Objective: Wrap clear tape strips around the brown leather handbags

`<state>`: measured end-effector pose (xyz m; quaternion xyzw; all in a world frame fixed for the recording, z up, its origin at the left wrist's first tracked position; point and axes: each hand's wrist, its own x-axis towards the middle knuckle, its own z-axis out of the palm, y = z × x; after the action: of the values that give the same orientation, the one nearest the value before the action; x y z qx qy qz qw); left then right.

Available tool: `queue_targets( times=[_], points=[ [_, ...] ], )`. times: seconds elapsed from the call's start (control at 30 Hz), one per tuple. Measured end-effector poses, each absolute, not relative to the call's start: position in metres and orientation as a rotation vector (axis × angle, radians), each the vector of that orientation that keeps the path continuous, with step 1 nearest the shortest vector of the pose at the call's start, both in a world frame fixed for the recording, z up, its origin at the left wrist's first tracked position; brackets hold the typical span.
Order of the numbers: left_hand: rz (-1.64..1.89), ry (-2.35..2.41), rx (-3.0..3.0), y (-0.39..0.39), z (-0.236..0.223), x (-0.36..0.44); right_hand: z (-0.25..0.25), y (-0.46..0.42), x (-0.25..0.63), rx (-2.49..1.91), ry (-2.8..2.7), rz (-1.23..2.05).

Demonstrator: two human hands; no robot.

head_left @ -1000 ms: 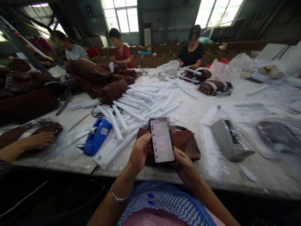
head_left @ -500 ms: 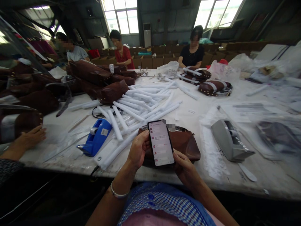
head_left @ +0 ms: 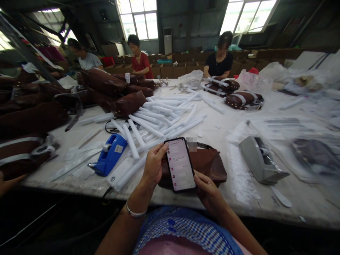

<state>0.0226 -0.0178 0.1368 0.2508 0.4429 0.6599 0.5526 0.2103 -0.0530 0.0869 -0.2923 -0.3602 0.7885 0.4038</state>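
A smartphone (head_left: pixel 181 165) with a lit screen of text lines is held upright, tilted a little, above the table edge. My left hand (head_left: pixel 154 166) grips its left side, the thumb near the upper corner. At the lower right edge, my right hand (head_left: pixel 208 187) pinches the phone between thumb and fingers. Behind the phone a brown leather bag (head_left: pixel 209 164) lies on the table, partly hidden by the phone and my hands.
A blue tape dispenser (head_left: pixel 111 156) stands left, a grey tape dispenser (head_left: pixel 261 159) right. White rolled tubes (head_left: pixel 159 117) lie beyond. Brown bags (head_left: pixel 106 85) are piled at left. A co-worker's hand (head_left: pixel 9 182) shows at the left edge; several people sit across the table (head_left: pixel 207 205).
The phone has shifted slightly left and down in my hands. At left, the co-worker's hand has drawn back toward the frame's edge, and the wrapped bag there has been turned.
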Motion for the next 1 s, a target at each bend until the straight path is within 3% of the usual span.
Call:
queue_targets(
  times=[1.0],
  points=[
    [1.184, 0.829, 0.699, -0.035, 0.125, 0.058, 0.088, -0.062, 0.237, -0.746, -0.772, 1.823]
  ],
)
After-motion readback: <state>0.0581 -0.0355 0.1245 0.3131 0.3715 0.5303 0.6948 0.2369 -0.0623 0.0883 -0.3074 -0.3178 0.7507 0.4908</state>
